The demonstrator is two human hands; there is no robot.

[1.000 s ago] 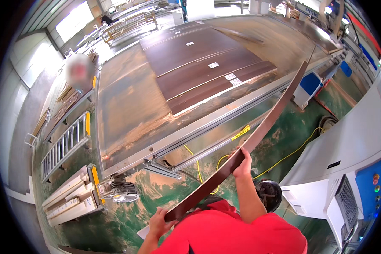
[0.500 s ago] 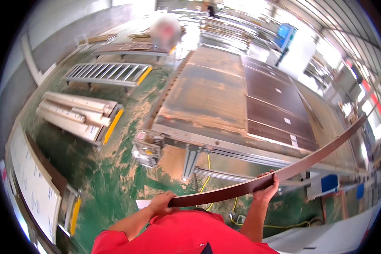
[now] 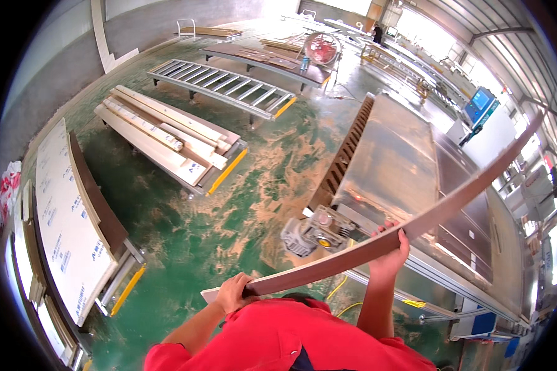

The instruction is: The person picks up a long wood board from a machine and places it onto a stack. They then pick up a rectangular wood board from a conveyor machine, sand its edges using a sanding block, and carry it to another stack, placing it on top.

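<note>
Across my front I carry a long, narrow brown board strip (image 3: 322,264), its pale edge facing up. Its near end sticks out just past my left hand (image 3: 234,292), whose fingers wrap over it close to my body. Farther along, my right hand (image 3: 390,248) grips the strip from beneath, with fingertips showing over the top edge. The rest of the strip reaches far out to the upper right, passing in front of a large machine table (image 3: 396,148). A grey motor unit (image 3: 319,232) at that table's corner lies just beyond the strip.
Dusty green floor (image 3: 185,247) lies to my left. There stand a low cart with pale board strips (image 3: 167,139), a roller conveyor (image 3: 223,83) and a stack of white-faced sheets (image 3: 68,229). Brown panels (image 3: 467,210) lie on the machine table. A round fan (image 3: 322,48) stands far back.
My view has swung left, so the machine table now sits farther right and more of the carts shows. The strip stays in both hands, its far end higher in view.
</note>
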